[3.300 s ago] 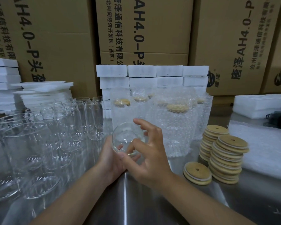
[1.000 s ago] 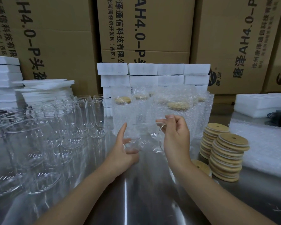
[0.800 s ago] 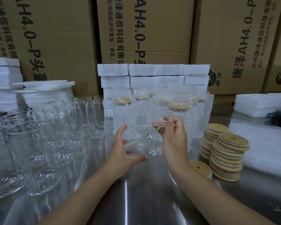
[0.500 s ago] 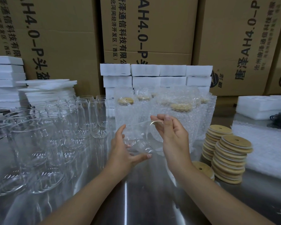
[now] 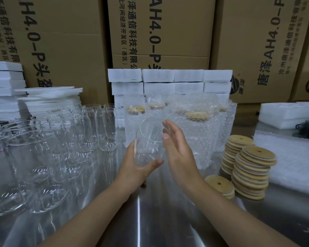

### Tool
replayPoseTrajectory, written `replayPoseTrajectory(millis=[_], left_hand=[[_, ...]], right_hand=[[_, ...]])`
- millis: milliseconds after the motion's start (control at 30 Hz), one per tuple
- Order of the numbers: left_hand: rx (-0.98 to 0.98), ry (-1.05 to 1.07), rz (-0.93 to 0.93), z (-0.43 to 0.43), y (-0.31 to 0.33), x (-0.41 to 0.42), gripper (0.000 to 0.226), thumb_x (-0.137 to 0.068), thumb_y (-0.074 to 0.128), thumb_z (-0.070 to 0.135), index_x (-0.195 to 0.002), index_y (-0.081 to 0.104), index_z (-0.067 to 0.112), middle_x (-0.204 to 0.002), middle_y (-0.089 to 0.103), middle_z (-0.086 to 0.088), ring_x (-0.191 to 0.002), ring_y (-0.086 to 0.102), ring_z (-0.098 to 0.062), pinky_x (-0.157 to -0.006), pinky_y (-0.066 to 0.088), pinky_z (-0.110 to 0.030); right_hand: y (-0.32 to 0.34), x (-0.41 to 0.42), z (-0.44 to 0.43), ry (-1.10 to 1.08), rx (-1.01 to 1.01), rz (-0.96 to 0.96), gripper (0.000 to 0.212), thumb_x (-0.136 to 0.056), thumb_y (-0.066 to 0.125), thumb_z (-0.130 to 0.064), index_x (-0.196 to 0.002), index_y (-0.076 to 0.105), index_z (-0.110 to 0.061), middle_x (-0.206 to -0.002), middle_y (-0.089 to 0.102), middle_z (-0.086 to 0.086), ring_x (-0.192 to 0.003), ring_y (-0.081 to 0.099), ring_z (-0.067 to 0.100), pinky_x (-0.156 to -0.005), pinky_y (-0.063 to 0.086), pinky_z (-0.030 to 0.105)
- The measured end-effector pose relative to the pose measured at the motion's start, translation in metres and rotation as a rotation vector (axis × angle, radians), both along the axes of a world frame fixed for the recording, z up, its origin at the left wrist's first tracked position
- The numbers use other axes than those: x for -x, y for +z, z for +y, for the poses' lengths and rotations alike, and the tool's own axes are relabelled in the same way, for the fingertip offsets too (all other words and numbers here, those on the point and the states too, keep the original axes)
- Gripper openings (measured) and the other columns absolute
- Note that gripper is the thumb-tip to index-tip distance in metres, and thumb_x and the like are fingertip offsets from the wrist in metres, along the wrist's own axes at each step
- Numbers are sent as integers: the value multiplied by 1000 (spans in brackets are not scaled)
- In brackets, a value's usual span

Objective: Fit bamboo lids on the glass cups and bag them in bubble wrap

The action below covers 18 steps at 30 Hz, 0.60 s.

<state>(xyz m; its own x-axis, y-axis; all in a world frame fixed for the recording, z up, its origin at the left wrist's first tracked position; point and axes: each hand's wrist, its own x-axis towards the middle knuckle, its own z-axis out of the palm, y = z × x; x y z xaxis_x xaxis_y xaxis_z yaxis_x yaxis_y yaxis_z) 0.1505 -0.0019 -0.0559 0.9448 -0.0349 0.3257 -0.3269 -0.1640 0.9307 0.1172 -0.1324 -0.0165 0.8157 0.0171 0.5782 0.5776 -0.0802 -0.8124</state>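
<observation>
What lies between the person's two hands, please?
Head view: a lidless glass cup, held by the left hand; the right hand is open beside it.

I am logging a steel table (image 5: 168,220), its bare top reflecting streaks of light. Empty glass cups (image 5: 43,148) are standing upright, crowding its left half. Bagged cups (image 5: 194,139) are standing at centre back, lids showing dimly through the wrap. Two lid stacks (image 5: 253,172) are sitting side by side at right, with a low lid pile (image 5: 219,184) lying just beside them. Bubble wrap sheets (image 5: 289,157) are lying farther right. Foam blocks (image 5: 168,81) are lining the back, and foam sheets (image 5: 48,97) are sitting behind the cups.
</observation>
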Motion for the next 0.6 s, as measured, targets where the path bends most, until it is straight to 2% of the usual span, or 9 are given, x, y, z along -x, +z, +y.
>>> replayPoseTrajectory(millis=[67,133,200,267,300,400,467,533,600], left_hand=[[4,6,21,2,1,-1,116,-34,79,63,-137,31,40,-118,42,26,-110,45,12,-100,49,-45],[41,6,35,2,3,-1,108,-32,81,60,-129,37,40,-126,47,11,-107,59,-4,-92,54,-48],[109,7,69,1,4,-1,103,-33,81,60,-126,40,43,-131,49,6,-99,67,-16,-80,59,-46],[182,31,80,0,6,-1,104,-34,76,65,-129,40,42,-129,52,7,-98,67,-13,-64,58,-30],[218,49,68,0,7,-1,105,-34,74,66,-130,41,38,-127,53,7,-99,66,-12,-61,55,-24],[259,104,20,3,12,-3,93,-40,75,63,-122,48,26,-118,55,10,-108,59,-6,-75,48,-19],[314,107,18,4,15,-3,81,-47,76,56,-117,52,22,-113,59,8,-103,59,-3,-78,45,-17],[399,101,31,4,16,-4,89,-43,78,57,-119,53,19,-107,66,1,-96,66,-8,-82,48,-23],[472,76,59,5,18,-3,92,-47,82,55,-125,49,18,-99,71,-3,-87,72,-15,-76,54,-27]], right_hand=[[-1,2,2,6,67,-17,48,-90,46,-50,-137,37,-43,-132,40,-36,-131,35,-11,-108,32,19],[0,3,3,5,104,-31,58,-82,47,-58,-137,36,-46,-128,39,-41,-129,34,-15,-107,32,19],[-1,4,4,16,106,-35,53,-82,48,-57,-133,37,-50,-128,39,-41,-127,35,-17,-109,33,21],[-3,5,7,30,118,-28,40,-88,48,-51,-126,39,-51,-136,42,-32,-128,35,-15,-111,34,25],[-5,5,8,25,134,-22,33,-92,48,-46,-123,39,-51,-141,42,-26,-129,35,-13,-112,34,27],[-10,2,10,-12,197,-5,27,-99,46,-36,-122,42,-47,-140,46,-19,-130,38,-7,-111,34,28],[-10,0,9,-18,189,-4,24,-99,46,-33,-122,46,-43,-133,51,-21,-123,43,-9,-106,36,22],[-10,-1,7,-15,185,-16,23,-99,47,-31,-119,51,-42,-129,54,-24,-118,46,-12,-100,37,17],[-10,-1,6,-1,210,-32,25,-98,49,-30,-119,51,-44,-130,53,-25,-120,45,-13,-102,37,17]])
